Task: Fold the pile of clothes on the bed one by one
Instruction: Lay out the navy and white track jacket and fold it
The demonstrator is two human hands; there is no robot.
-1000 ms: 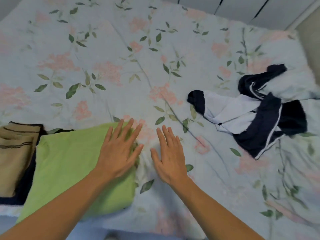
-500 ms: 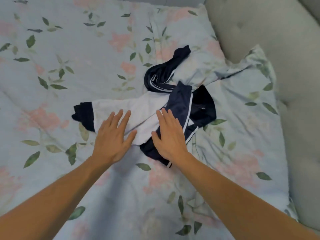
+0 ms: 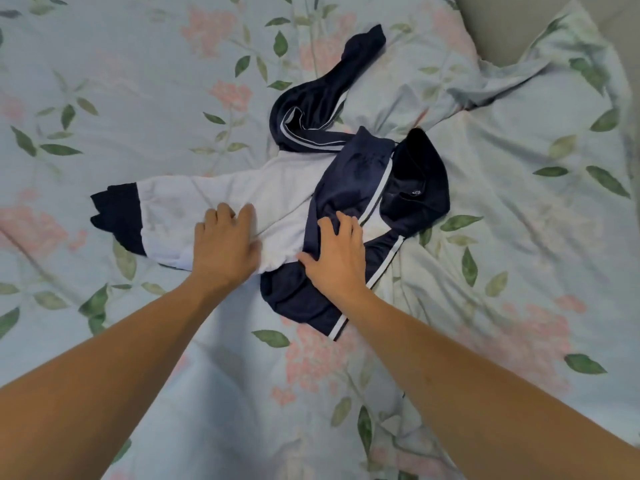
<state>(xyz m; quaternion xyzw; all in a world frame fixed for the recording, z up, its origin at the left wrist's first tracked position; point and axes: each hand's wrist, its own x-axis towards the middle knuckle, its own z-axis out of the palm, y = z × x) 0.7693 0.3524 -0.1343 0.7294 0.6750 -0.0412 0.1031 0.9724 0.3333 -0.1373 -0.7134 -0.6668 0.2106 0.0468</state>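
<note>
Lying crumpled under both hands, the navy-and-white jacket [image 3: 287,188] hides its own shape in folds, so front and back cannot be told. The left hand [image 3: 225,249] curls its fingertips into the white sleeve; the right hand [image 3: 336,258] bunches the navy panel just beside it. Beyond both hands the collar loops away. Around it spreads the floral bedsheet [image 3: 138,98], with a beige headboard [image 3: 502,26] beyond the right hand.

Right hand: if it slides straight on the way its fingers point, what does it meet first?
The right hand already rests on the navy, white-striped fabric of the crumpled jacket, fingers curling into it. They point up and slightly right, so it would probably bunch more of that navy fabric first; beyond lies the floral bedsheet.
</note>
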